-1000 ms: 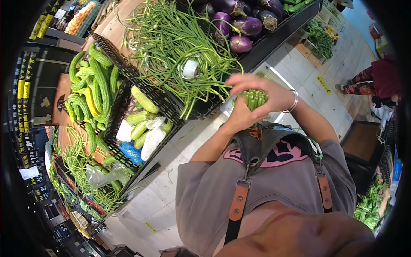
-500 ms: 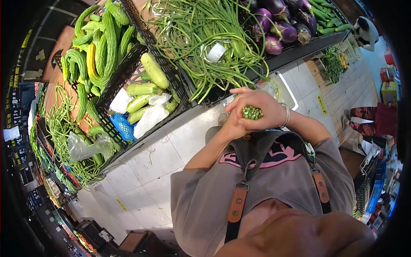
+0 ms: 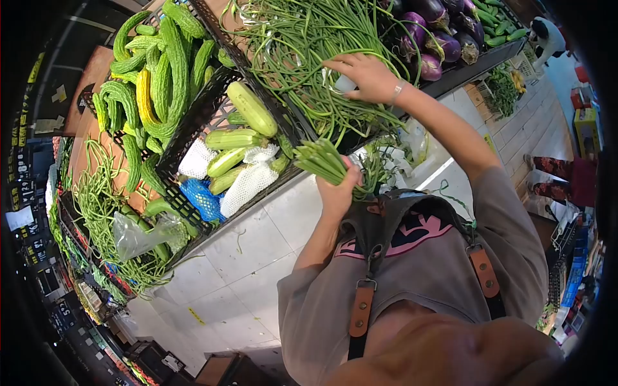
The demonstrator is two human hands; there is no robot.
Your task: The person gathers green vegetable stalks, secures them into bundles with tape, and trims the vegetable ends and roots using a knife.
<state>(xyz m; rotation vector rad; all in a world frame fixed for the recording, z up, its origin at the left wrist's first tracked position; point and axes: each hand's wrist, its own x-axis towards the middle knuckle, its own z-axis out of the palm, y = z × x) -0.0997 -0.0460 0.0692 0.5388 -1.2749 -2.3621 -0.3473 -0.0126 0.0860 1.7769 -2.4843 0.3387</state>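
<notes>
My left hand (image 3: 339,192) is wrapped round a bundle of green garlic scapes (image 3: 320,159), cut ends pointing up and left. The bundle's thin lower ends run back in front of the apron, partly hidden. My right hand (image 3: 370,78), with a bracelet at the wrist, is over the loose pile of garlic scapes (image 3: 302,45). Its fingers are stretched out, and a white roll (image 3: 345,83), like tape, shows between thumb and fingers. Whether the hand touches the roll I cannot tell.
Black crates hold pale green squashes (image 3: 251,110), some in white foam net. Bitter gourds (image 3: 170,71) and long beans (image 3: 96,193) are at left, eggplants (image 3: 444,38) at upper right. A white bin (image 3: 438,170) stands below the display. Other people (image 3: 547,42) are at right.
My hands have parted. The right hand has moved up to the white roll on the pile. My left hand keeps the bundle, now tilted with its cut ends toward the squash crate.
</notes>
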